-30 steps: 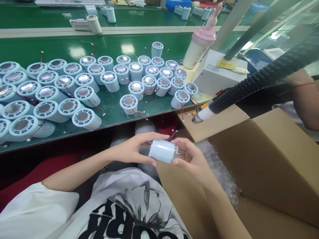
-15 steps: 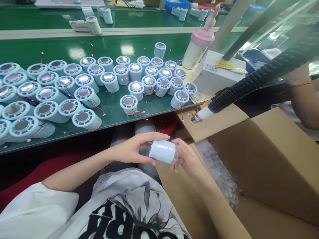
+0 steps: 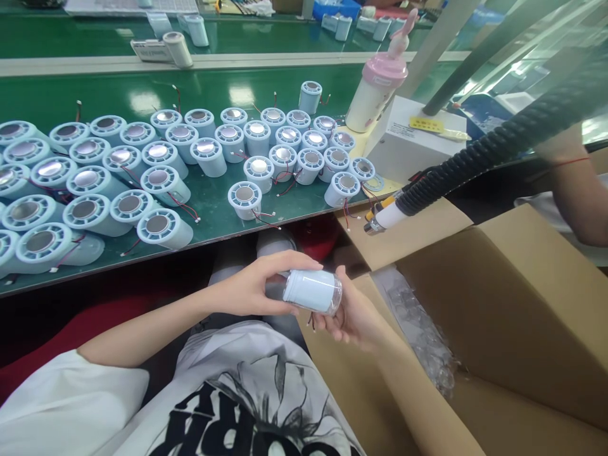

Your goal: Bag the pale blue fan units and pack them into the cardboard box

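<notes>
Between the two hands, above the lap: a pale blue cylinder [image 3: 312,291], lying on its side. Left hand [image 3: 251,288] closed around its left end, thumb below, fingers curled over the top. Right hand [image 3: 349,315] cupped beneath its right end, palm up, fingers loosely bent and touching it; thin red and black wires [image 3: 312,320] hanging just below. Right of the hands, an open cardboard box [image 3: 513,304] with clear plastic wrap [image 3: 418,329] inside. Above the right hand, a black ribbed hose [image 3: 479,158] ending in a white and yellow nozzle [image 3: 380,220]. Beyond the hands, a green table [image 3: 213,202] crowded with many matching cylinders [image 3: 156,227] standing on end, metal discs facing up. Far right of those, a pink-lidded bottle [image 3: 375,92] beside a white unit [image 3: 408,142]. At the far right edge, another person's arm [image 3: 577,190].
</notes>
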Demonstrator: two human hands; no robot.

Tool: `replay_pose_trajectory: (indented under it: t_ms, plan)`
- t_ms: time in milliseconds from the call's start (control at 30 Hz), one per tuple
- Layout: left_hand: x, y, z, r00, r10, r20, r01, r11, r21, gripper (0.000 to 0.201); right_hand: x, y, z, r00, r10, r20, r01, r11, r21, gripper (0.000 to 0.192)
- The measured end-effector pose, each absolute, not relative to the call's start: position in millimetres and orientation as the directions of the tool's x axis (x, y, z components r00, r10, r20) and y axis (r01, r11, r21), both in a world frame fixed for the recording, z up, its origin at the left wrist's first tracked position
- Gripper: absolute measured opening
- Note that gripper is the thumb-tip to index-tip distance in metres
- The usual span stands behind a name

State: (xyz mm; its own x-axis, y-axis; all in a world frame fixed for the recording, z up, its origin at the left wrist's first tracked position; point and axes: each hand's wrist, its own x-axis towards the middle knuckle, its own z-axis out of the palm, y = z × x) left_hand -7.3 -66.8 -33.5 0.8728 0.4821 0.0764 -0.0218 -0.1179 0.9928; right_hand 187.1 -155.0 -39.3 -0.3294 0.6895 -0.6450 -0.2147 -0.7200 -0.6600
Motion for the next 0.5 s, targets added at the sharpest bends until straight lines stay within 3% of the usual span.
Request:
replay_pose_trajectory:
  t_ms: [67,133,167,233,300,367,433,500]
  plan:
    - [-7,-69,-30,0.858,0.513,-0.008,0.02,-0.018,1.0,0.063,189,-159,-44,-0.211,0.859,-0.467,-0.166,-0.502,-0.849,0.078]
    - [-7,-71,-26,0.856,0.507,-0.098,0.042,0.122,0.992,0.063,194,-162,-47,-0.047,0.996,-0.073,0.043,-0.071,-0.997,0.072]
    - [-7,-71,-25,0.86,0.494,-0.129,0.042,0.184,0.982,0.062,197,-163,-48,-0.033,0.986,0.162,0.205,0.165,-0.965,0.065]
    - [-7,-71,-23,0.869,0.469,-0.159,0.036,0.26,0.965,0.061,203,-165,-48,-0.159,0.861,0.482,0.453,0.498,-0.74,0.054]
    - [-7,-69,-23,0.875,0.456,-0.162,0.042,0.262,0.964,0.063,206,-167,-46,-0.257,0.811,0.525,0.508,0.576,-0.641,0.052]
    - [-7,-68,-23,0.887,0.439,-0.144,0.05,0.218,0.975,0.069,207,-169,-45,-0.205,0.893,0.401,0.414,0.451,-0.791,0.052]
    - [-8,-66,-23,0.903,0.413,-0.118,0.041,0.19,0.981,0.073,206,-170,-44,-0.148,0.967,0.205,0.212,0.234,-0.949,0.05]
    - [-9,-65,-23,0.913,0.392,-0.115,0.028,0.221,0.975,0.072,206,-171,-44,-0.125,0.988,0.086,0.067,0.095,-0.993,0.047]
